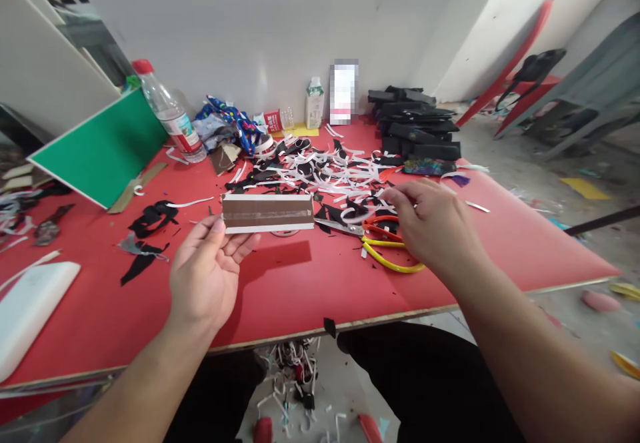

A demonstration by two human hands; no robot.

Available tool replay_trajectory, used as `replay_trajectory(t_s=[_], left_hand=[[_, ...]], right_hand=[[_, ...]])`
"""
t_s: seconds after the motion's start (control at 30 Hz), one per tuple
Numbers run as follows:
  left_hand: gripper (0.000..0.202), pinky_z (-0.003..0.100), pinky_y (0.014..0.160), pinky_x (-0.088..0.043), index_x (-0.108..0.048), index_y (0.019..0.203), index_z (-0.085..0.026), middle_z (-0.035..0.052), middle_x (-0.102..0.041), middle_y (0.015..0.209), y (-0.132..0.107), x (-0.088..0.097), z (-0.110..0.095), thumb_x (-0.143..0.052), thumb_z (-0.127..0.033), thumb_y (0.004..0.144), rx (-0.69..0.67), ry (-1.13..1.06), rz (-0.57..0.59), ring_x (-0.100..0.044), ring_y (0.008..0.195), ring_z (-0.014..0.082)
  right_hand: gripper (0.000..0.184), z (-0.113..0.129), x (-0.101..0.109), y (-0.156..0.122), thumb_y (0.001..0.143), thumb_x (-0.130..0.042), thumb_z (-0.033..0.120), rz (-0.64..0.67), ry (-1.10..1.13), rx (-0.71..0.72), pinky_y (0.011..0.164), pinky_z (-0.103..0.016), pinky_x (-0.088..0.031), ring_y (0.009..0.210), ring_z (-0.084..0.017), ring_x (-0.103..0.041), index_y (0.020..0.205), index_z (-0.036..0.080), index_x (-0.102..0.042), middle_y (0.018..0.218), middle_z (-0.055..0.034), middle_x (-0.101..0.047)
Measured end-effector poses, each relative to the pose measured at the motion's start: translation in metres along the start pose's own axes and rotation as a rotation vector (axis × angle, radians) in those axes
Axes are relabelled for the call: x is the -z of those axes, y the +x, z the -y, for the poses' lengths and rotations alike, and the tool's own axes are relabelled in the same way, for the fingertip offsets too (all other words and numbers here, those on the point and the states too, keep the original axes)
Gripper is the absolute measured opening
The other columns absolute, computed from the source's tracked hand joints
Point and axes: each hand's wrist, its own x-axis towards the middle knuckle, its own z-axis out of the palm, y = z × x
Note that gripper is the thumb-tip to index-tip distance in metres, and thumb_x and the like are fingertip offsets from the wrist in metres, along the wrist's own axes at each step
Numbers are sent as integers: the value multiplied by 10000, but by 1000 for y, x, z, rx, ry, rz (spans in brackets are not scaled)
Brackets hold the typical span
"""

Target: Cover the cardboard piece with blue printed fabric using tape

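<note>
Red scrap-strewn table (280,296): left fingers (240,246) pinch brown strip (268,213), right fingers (400,196) over scissors (387,266), hold unclear.

left hand (205,276) and right hand (435,229) bare, black trousers (430,383).

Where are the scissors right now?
Head view, right of centre on the red table: the scissors lie beneath the right hand, blades pointing left toward the brown strip in the left hand.
</note>
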Motion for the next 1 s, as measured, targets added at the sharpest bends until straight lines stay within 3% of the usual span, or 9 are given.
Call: replay_trajectory(t_s=[0.07,0.13,0.23,0.3,0.4,0.53,0.73,0.9,1.0], left_hand=[[11,337,790,-688,-699,927,-185,71,-824,969,-4,-1,1,-699,-184,939,18,0,32,-802,864,199],[6,330,786,-688,-699,941,-186,72,-828,959,-8,-3,2,-704,-189,940,31,0,63,-806,849,196],[28,330,780,-690,-701,949,-192,62,-833,933,-12,-6,4,-720,-192,929,44,3,91,-810,817,192],[47,333,777,-693,-701,946,-196,56,-836,932,-13,-7,5,-738,-194,917,45,2,102,-814,813,194],[69,338,764,-698,-700,933,-195,48,-837,929,-14,-8,6,-760,-186,900,47,-15,99,-816,800,196],[77,343,758,-702,-705,935,-191,49,-837,926,-13,-8,6,-768,-178,892,58,-25,88,-818,802,201],[104,342,746,-705,-711,933,-197,38,-838,917,-16,-9,6,-798,-200,875,35,-12,97,-818,791,200],[122,346,777,-702,-710,947,-194,44,-838,926,-17,-9,6,-807,-205,872,29,-2,89,-817,803,194],[138,341,784,-700,-708,949,-193,43,-836,929,-17,-8,6,-818,-216,868,24,2,93,-816,802,189]], right_hand=[[293,11,-2,-7,1010,-548,386,32,51,29,715,-392,-417,798,-259,-620,820,222,-698,786,-66,-661],[293,25,-6,-17,1010,-554,416,96,256,-12,715,-380,-460,787,-246,-652,920,220,-752,778,-54,-695],[323,41,-15,-28,983,-580,450,362,628,-68,654,-337,-505,701,-201,-652,887,201,-763,759,-39,-720],[319,47,-19,-32,967,-602,444,444,718,-75,625,-310,-495,667,-174,-625,829,194,-744,745,-26,-710],[291,47,-21,-33,967,-595,394,457,699,-71,596,-289,-455,638,-153,-578,801,194,-725,707,-3,-670],[289,43,-18,-30,994,-512,304,480,678,10,677,-296,-475,697,-157,-598,835,192,-726,740,-3,-669],[276,44,-20,-33,987,-554,361,461,569,-11,637,-293,-449,691,-170,-586,886,188,-744,749,-5,-677],[300,44,-20,-34,1014,-481,294,485,545,32,655,-292,-453,716,-174,-597,973,206,-765,787,3,-693],[311,45,-18,-34,1018,-465,285,476,554,40,668,-295,-452,714,-171,-597,933,207,-753,779,4,-692]])
